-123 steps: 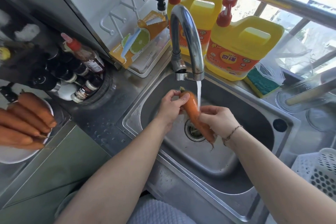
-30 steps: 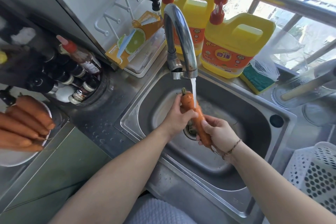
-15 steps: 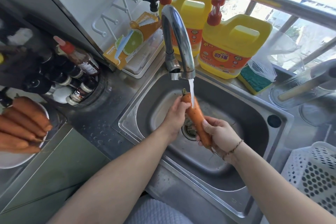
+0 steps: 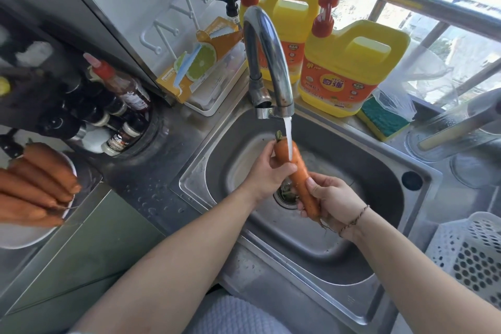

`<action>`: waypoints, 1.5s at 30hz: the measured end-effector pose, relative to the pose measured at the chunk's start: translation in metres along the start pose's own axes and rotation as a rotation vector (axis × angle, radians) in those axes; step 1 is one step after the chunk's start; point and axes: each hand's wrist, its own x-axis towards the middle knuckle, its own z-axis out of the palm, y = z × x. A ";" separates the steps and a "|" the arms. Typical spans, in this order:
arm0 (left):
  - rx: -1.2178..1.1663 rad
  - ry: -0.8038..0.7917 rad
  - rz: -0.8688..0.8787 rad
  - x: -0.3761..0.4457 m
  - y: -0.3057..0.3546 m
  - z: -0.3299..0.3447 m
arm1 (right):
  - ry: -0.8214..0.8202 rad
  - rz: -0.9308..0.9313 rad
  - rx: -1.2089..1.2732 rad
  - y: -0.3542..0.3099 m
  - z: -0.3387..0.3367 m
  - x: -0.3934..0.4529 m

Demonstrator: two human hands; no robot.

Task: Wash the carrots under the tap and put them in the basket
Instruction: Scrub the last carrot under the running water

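Observation:
I hold one orange carrot [image 4: 297, 171] over the steel sink [image 4: 379, 184], its stalk end up under the water running from the chrome tap [image 4: 267, 57]. My left hand [image 4: 267, 172] grips the carrot's upper part, thumb across it. Around the thin lower end my right hand [image 4: 329, 199] is curled, above the drain. Several more carrots [image 4: 35, 184] lie on a white plate [image 4: 19, 236] at the far left. The white perforated basket [image 4: 471, 255] stands at the lower right, only partly in frame.
Two yellow detergent jugs [image 4: 349, 68] and a green sponge [image 4: 383, 119] line the sill behind the sink. A rack of sauce bottles [image 4: 113, 116] sits left of the sink. A glass container [image 4: 461, 127] lies at the right. The worktop by the sink is wet.
Over the last second the carrot has stayed under the stream, and my left thumb has slid a little over its upper part. Four seconds ago my right hand held it higher.

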 end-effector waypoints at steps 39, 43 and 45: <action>0.052 -0.025 0.014 -0.004 -0.006 -0.001 | 0.013 -0.002 0.018 0.003 0.001 -0.002; 0.006 0.131 -0.021 0.000 -0.002 0.007 | -0.006 0.000 0.018 0.006 0.003 -0.003; -0.021 0.198 -0.071 0.002 0.000 0.008 | 0.005 -0.027 -0.006 0.008 0.006 -0.004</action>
